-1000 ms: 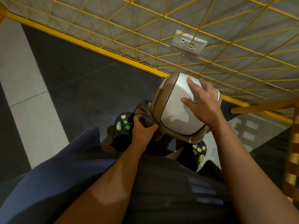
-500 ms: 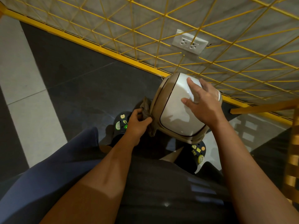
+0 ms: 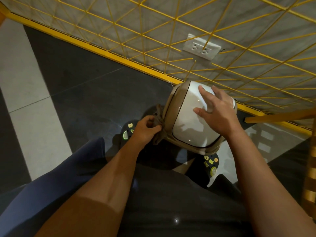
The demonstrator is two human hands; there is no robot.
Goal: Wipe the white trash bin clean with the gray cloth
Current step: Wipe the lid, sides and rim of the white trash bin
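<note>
The white trash bin (image 3: 189,124) has a glossy white lid with a tan rim and stands on the dark floor between my feet. My right hand (image 3: 217,110) lies flat on the lid's far right part, fingers spread, pressing down. My left hand (image 3: 147,130) is shut on the gray cloth (image 3: 159,124), bunched against the bin's left side just under the tan rim. Most of the bin's body is hidden below the lid.
A yellow wire grid fence (image 3: 171,40) runs along the wall just behind the bin, with a white wall socket (image 3: 201,48) behind it. My dark slippers (image 3: 127,132) flank the bin. A yellow wooden piece (image 3: 280,117) juts in at right.
My left hand has slid the cloth up the bin's left side, away from me. My right hand has stayed on the lid.
</note>
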